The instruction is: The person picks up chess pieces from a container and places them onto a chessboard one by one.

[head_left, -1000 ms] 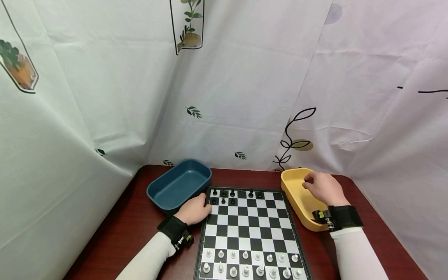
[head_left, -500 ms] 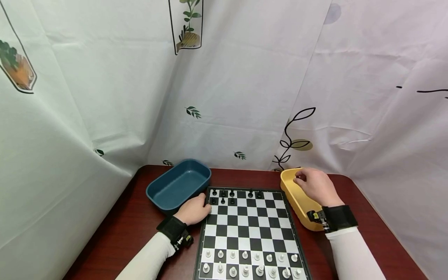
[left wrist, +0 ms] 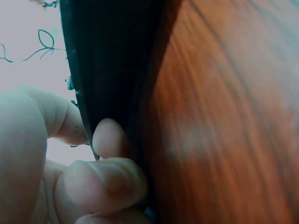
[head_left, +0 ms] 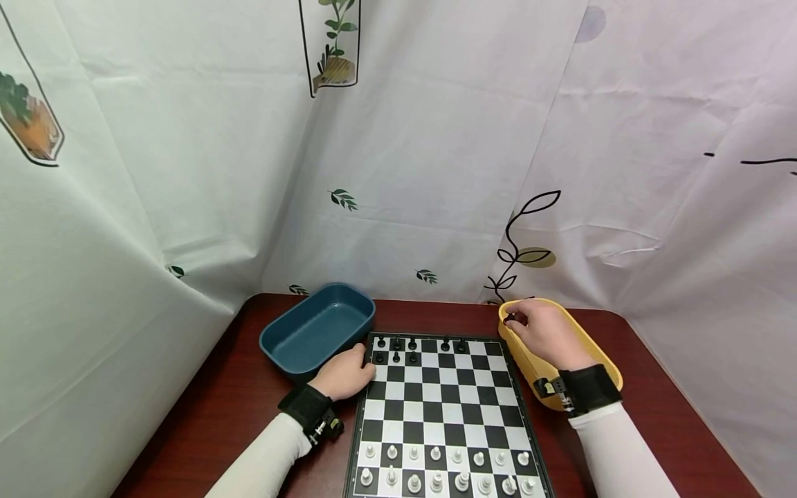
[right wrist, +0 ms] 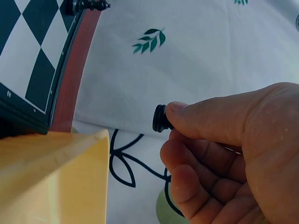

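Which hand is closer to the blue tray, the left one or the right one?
Left. The left hand rests beside the blue tray, at the chessboard corner; the right hand is far across, over the yellow tray.

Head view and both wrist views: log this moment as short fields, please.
right hand: pinches a small black chess piece above the yellow plastic tray
left hand: rests at the black-and-white chessboard's left edge, beside the dark blue plastic tray
board: white pieces near rows, few black pieces far rows
surface: reddish-brown wooden table
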The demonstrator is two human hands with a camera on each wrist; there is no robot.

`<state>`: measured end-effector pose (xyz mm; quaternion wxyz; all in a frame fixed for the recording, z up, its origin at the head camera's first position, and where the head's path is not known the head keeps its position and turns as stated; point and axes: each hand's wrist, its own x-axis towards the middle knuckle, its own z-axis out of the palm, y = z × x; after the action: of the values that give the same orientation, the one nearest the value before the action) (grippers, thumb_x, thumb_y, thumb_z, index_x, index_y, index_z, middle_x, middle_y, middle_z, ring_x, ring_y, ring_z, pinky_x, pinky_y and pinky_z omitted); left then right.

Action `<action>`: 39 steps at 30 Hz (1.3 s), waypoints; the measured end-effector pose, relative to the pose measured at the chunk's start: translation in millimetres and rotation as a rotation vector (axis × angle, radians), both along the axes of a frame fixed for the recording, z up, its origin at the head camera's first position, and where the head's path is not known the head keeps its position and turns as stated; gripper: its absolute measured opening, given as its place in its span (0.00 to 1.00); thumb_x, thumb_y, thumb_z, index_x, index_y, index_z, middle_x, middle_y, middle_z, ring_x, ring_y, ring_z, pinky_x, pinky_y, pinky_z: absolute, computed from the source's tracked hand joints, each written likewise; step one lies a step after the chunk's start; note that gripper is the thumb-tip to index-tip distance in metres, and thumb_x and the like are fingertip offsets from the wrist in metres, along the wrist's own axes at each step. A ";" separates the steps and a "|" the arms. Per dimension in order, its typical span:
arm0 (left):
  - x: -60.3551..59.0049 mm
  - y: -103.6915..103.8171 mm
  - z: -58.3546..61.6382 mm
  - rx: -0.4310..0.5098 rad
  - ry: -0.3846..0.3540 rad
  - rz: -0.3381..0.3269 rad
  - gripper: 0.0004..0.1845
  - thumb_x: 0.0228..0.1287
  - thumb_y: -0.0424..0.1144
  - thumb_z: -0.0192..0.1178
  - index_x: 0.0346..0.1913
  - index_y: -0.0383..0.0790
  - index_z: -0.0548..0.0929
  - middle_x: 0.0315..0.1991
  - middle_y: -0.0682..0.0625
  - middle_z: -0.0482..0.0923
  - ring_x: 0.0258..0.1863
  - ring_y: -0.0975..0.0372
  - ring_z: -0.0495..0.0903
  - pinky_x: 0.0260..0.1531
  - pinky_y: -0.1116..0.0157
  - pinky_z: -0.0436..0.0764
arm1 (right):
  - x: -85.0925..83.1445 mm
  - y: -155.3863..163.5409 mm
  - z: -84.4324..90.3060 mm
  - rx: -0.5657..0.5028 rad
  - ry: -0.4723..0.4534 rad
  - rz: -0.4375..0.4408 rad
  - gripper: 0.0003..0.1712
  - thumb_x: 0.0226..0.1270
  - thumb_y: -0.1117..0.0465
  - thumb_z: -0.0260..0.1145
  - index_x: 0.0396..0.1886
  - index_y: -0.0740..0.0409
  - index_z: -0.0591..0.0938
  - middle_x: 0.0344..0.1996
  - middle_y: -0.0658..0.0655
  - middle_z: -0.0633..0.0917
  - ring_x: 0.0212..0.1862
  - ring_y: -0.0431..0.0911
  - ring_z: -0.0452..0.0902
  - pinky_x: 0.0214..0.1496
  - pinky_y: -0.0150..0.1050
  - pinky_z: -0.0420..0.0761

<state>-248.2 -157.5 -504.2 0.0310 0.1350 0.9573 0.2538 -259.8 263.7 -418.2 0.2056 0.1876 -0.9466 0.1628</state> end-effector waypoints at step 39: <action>1.6 0.8 4.0 -0.008 0.001 0.015 0.21 0.76 0.45 0.58 0.59 0.31 0.81 0.42 0.44 0.84 0.36 0.57 0.81 0.43 0.52 0.82 | -1.8 -56.0 -40.0 0.194 -0.114 0.025 0.05 0.65 0.69 0.80 0.37 0.61 0.90 0.31 0.55 0.86 0.36 0.50 0.83 0.42 0.51 0.85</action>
<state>-246.6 -156.7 -500.2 0.0291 0.1277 0.9593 0.2503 -261.6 207.7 -458.2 0.1302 0.2090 -0.9656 0.0836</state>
